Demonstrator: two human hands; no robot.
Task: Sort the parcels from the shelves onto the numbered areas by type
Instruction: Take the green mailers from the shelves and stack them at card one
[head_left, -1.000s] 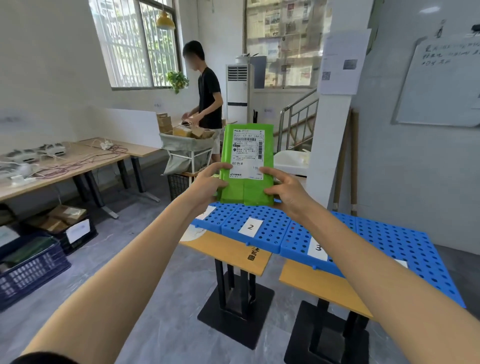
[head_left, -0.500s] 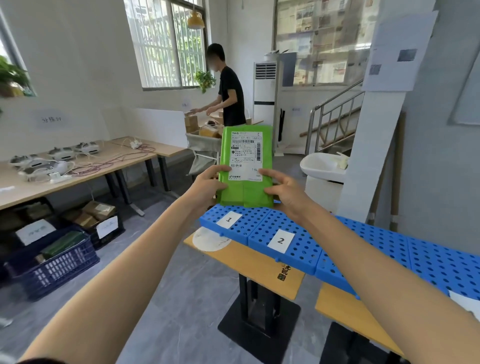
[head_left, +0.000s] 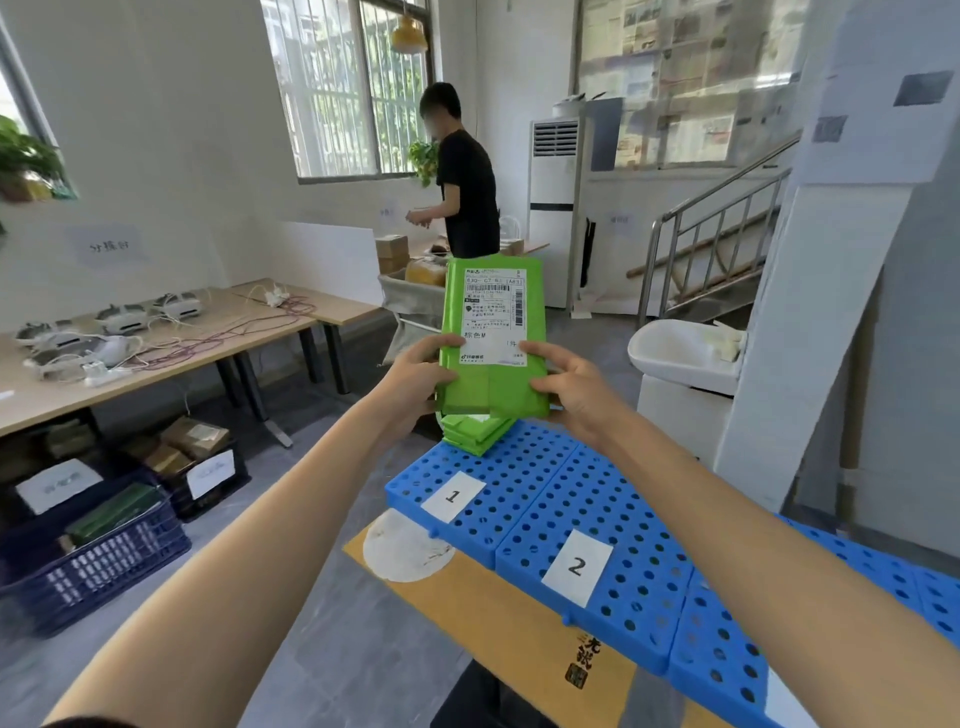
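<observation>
**Green parcel held above area 1, not yet laid down**

The left hand (head_left: 415, 379) grips the lower left edge of the green parcel (head_left: 493, 332), thumb on the front and fingers curled behind. The right hand (head_left: 571, 395) grips the lower right edge the same way, its thumb on a corner of the shipping label. The parcel stands upright between them, label towards the wearer, with its lower end just above the far end of the blue panel marked 1 (head_left: 498, 483).

A small stack of green parcels (head_left: 475, 434) lies on the far end of that panel, directly beneath the held one. The panel marked 2 (head_left: 623, 519) adjoins panel 1 on its right. The bare wooden table top (head_left: 498, 618) shows at the near side of panel 1. Another person (head_left: 467, 192) stands well beyond the panel, and a dark crate (head_left: 93, 566) sits on the floor to its left.

The likely step is tipping the parcel flat onto the stack. The stack looks skewed and close to the far edge of panel 1. A parcel laid off-centre on those smooth wrappers could slide, or push the top ones over the far side. If one hand lets go early, the upright parcel could swing and land crooked. A drift to the right would put it on panel 2, the wrong type's area.
</observation>
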